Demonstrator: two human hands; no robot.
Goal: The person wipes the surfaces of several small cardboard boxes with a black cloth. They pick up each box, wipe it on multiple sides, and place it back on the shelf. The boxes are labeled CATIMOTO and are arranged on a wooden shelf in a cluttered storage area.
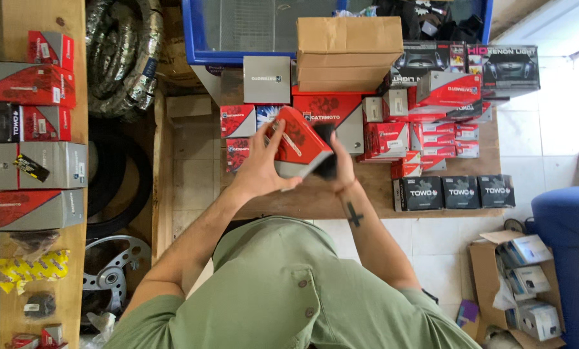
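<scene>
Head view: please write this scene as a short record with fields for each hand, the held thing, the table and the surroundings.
left hand: grips the red and grey box on its left side
right hand: holds the box's right end, where a dark part shows
box: tilted, lifted above the table
table: wooden, stacked with red boxes, black boxes and a brown carton
left shelf: more red and grey boxes
floor: tyres, open carton of small boxes

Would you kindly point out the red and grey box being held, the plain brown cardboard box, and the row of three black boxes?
red and grey box [297, 143]: head view, red top face.
brown cardboard box [349, 52]: head view, top flap.
black boxes [461, 192]: head view, front of the middle box.
</scene>
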